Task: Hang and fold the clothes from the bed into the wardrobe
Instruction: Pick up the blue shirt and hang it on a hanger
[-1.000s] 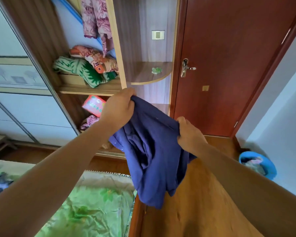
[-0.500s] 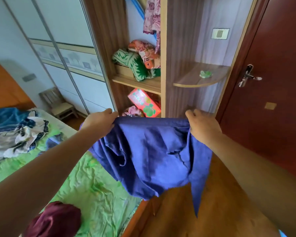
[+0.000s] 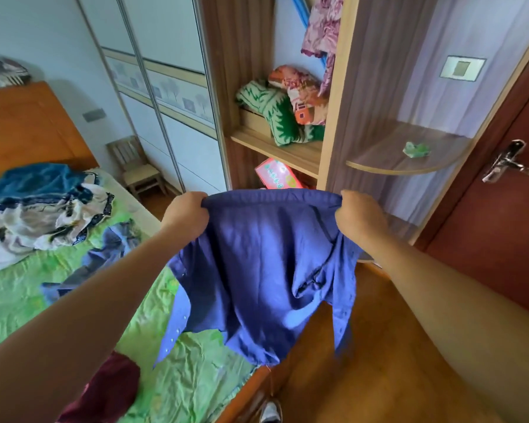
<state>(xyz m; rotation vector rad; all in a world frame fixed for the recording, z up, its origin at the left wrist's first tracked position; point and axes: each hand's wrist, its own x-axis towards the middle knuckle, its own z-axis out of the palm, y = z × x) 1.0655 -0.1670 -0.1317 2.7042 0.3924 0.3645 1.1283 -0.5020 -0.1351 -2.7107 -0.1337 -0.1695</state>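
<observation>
Here we hold the blue shirt (image 3: 266, 270) spread between us and the wardrobe (image 3: 333, 123), above the bed (image 3: 28, 300) edge; left hand (image 3: 185, 216) and right hand (image 3: 359, 216) each grip its top edge, probably so it hangs flat for folding.

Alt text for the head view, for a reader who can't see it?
A person's left-hand grip and right-hand grip hold a blue shirt spread by its top edge, in front of an open wardrobe. A bed with a green sheet lies at left, a pile of clothes on it.
</observation>
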